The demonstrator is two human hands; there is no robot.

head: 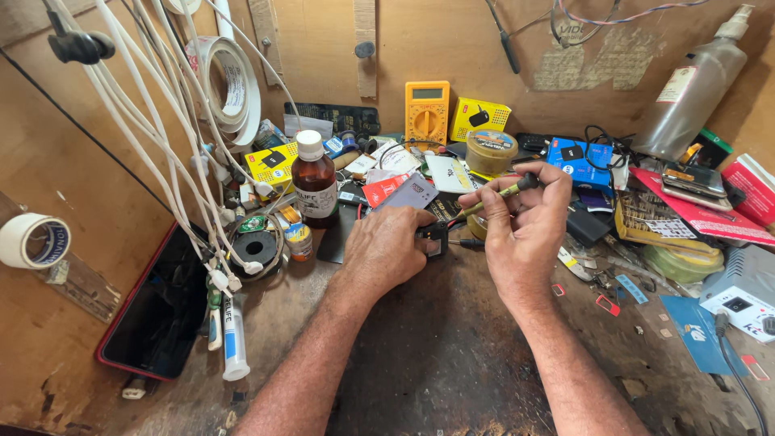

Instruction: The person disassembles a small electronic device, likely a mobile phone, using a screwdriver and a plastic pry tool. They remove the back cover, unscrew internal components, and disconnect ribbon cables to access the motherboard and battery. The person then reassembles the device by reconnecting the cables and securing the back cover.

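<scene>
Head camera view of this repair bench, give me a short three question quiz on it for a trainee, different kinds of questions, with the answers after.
1. True or false: the right hand holds a thin yellow-green handled tool like a pen.
2. What does the left hand press down on? A) a small black part B) a roll of tape C) a phone
3. Which thing stands upright left of the hands, with a white cap?

Key
1. True; its tip slants down toward the small black part.
2. A.
3. The brown glass bottle, beside the hanging white cables.
</scene>
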